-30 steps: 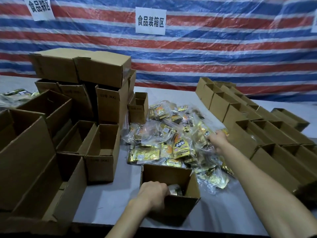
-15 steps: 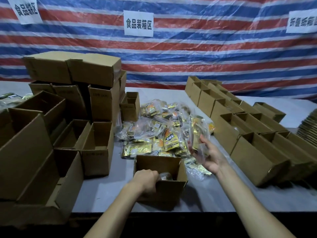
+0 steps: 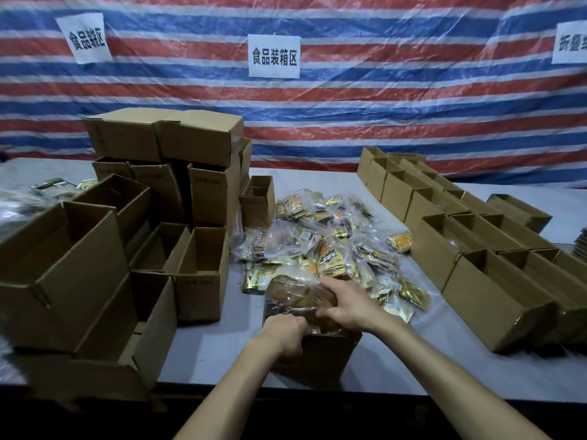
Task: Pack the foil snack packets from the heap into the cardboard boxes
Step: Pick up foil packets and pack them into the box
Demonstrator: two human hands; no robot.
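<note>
A heap of gold and orange foil snack packets (image 3: pixel 320 246) in clear bags lies mid-table. In front of it stands an open cardboard box (image 3: pixel 324 354). A clear bag of packets (image 3: pixel 292 295) lies over the box's mouth. My right hand (image 3: pixel 346 304) grips the bag's right side, fingers curled over it. My left hand (image 3: pixel 286 333) grips the box's near left rim, touching the bag's lower edge. The box's inside is hidden by the bag and hands.
Open and closed cardboard boxes (image 3: pixel 133 249) are stacked at the left. Rows of open boxes (image 3: pixel 476 249) run along the right. More packets (image 3: pixel 54 188) lie at the far left. A striped tarp with paper signs (image 3: pixel 273 56) hangs behind the grey table (image 3: pixel 222 350).
My right hand has lifted a clear bag of packets from the heap's right side and carried it left, down onto the box. The left hand has stayed on the box's rim.
</note>
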